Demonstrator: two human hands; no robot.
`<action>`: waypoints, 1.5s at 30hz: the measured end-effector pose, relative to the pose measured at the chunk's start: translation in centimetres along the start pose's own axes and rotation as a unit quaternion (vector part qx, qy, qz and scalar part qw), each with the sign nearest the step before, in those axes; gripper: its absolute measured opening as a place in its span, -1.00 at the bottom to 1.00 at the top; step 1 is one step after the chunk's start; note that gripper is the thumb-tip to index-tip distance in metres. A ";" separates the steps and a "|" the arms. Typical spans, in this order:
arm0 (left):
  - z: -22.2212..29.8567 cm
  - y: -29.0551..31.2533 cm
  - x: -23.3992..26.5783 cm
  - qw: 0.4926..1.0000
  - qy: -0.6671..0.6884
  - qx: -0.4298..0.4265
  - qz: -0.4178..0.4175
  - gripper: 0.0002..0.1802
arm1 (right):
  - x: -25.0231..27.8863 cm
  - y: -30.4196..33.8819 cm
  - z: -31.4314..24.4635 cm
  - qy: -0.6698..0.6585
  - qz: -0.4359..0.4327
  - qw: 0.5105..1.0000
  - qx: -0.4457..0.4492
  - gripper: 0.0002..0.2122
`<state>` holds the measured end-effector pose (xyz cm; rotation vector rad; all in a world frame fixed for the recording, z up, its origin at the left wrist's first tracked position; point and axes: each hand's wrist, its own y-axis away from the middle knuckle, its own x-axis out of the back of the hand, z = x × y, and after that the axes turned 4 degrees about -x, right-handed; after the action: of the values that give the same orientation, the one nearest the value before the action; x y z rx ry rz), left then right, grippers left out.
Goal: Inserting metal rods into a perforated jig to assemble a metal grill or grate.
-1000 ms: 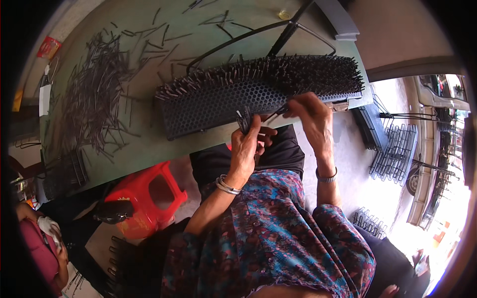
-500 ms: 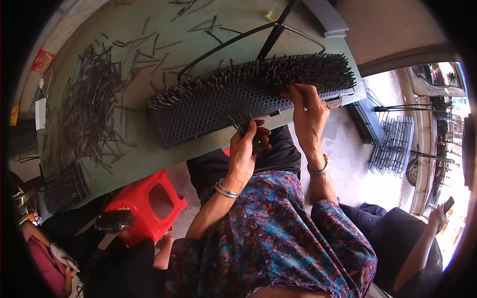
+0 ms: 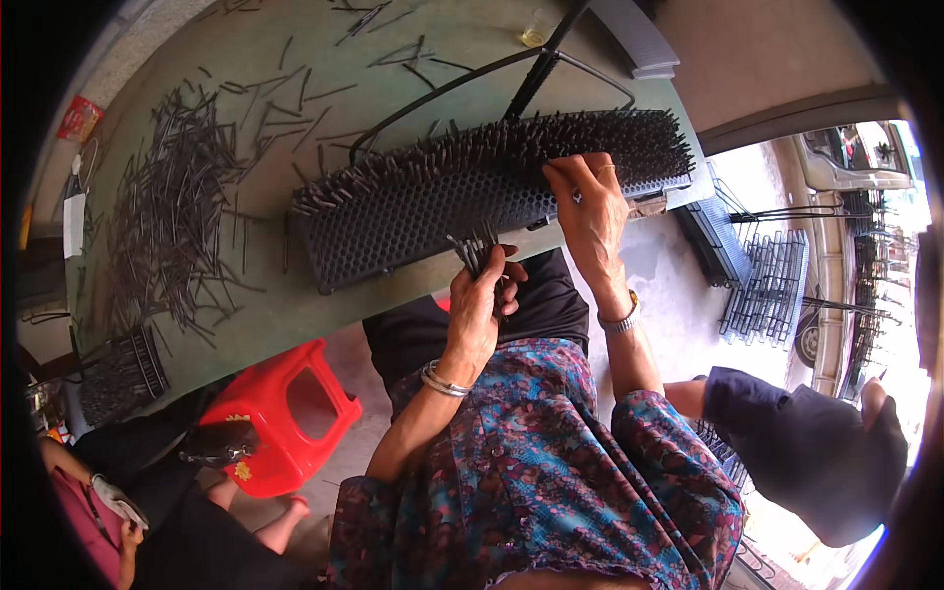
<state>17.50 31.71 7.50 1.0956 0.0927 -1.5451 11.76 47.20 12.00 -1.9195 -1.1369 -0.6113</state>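
Note:
A long dark rack [image 3: 393, 231] with a honeycomb of holes lies on the green table. Thin dark rods [image 3: 610, 138] stand upright in its far rows, thickest toward the right; the near left holes are bare. My left hand [image 3: 479, 305] is closed around a small bunch of similar rods [image 3: 470, 251], their ends fanning out above the thumb near the rack's front edge. My right hand [image 3: 592, 211] is pinched, fingertips down at the border between standing rods and bare holes. What sits between those fingertips is hidden.
A heap of loose rods [image 3: 177, 197] spreads over the table's left side. A bent metal frame [image 3: 442, 88] rises behind the rack. A red stool [image 3: 285, 423] stands below left. More racks [image 3: 767, 285] stand at right. Other people sit or stand on both sides.
My right hand has moved slightly left along the rack, its fingers still pinched. My left hand stays nearly in place with its bunch. The person at right has shifted position.

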 end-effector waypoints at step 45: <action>1.8 1.4 0.0 0.958 -0.239 0.026 -0.158 -0.53 | 3.9 3.9 0.9 -0.350 -0.349 0.833 -0.246 -0.82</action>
<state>17.55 30.19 9.20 0.7413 -0.1099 -2.0748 17.08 48.83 12.77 -2.2059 -2.4139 -0.6244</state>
